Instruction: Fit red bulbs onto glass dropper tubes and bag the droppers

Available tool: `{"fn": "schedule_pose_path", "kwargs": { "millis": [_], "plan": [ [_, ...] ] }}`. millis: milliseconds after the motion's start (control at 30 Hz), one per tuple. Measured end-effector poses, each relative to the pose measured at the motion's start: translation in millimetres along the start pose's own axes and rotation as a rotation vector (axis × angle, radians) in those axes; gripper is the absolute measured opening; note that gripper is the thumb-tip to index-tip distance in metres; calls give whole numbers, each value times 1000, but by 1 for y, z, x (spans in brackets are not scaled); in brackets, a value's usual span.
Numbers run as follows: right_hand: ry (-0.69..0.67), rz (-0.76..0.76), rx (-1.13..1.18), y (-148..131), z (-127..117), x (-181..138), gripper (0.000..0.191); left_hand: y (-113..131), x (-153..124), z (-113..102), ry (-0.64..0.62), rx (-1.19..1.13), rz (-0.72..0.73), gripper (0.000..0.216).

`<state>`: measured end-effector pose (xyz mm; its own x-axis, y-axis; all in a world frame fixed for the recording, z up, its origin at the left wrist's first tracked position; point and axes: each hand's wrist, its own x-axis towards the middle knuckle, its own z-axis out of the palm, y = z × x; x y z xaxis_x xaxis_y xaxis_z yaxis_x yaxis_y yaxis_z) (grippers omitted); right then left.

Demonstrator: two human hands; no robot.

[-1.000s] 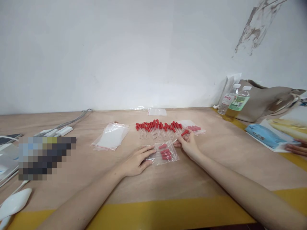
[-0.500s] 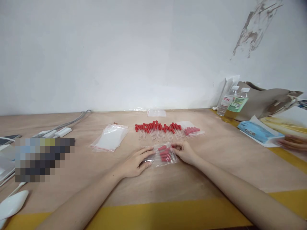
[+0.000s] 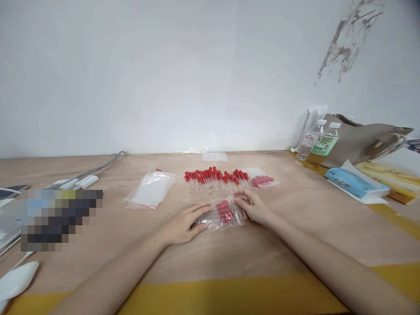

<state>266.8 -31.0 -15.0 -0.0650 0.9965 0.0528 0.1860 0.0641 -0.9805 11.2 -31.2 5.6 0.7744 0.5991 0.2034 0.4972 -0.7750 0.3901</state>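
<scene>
A clear zip bag lies on the table in front of me, with several red-bulbed droppers inside, their bulbs toward the right. My left hand rests on the bag's left part, fingers stretched out and thumb apart. At the opposite end, my right hand has its fingers curled and pinched on the bag's right edge. Just beyond the hands lies a row of loose droppers, red bulbs pointing away from me. Another bag with droppers lies to the right of that row.
Flat zip bags are stacked at left, and another small bag lies near the wall. Cables and a white power strip sit far left. Two bottles, a tissue pack and a grey bag stand at right.
The droppers in the bag have drawn closer together. My right hand has shifted slightly at the bag's right edge. Another person's hand at the far right has left the view.
</scene>
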Motion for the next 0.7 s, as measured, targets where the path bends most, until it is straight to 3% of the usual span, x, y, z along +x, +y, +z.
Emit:
{"fn": "schedule_pose_path", "kwargs": {
  "millis": [100,267,400,500,567,700],
  "plan": [
    [114,51,-87,0,-2,7,40,-1,0,0,-19,4,-7,45],
    [-121,31,-160,-6,2,8,32,-2,1,0,-68,-8,7,46],
    [-153,44,-56,-10,4,2,32,-1,1,-1,-47,-23,30,47],
    [-169,-4,159,-12,-3,1,32,-2,2,-1,44,35,11,47],
    [-81,-78,300,-14,-14,5,31,-6,2,-2,141,123,-44,45],
    [339,-233,458,-14,-47,21,38,-26,1,-6,334,352,-270,44]
  ]
}}
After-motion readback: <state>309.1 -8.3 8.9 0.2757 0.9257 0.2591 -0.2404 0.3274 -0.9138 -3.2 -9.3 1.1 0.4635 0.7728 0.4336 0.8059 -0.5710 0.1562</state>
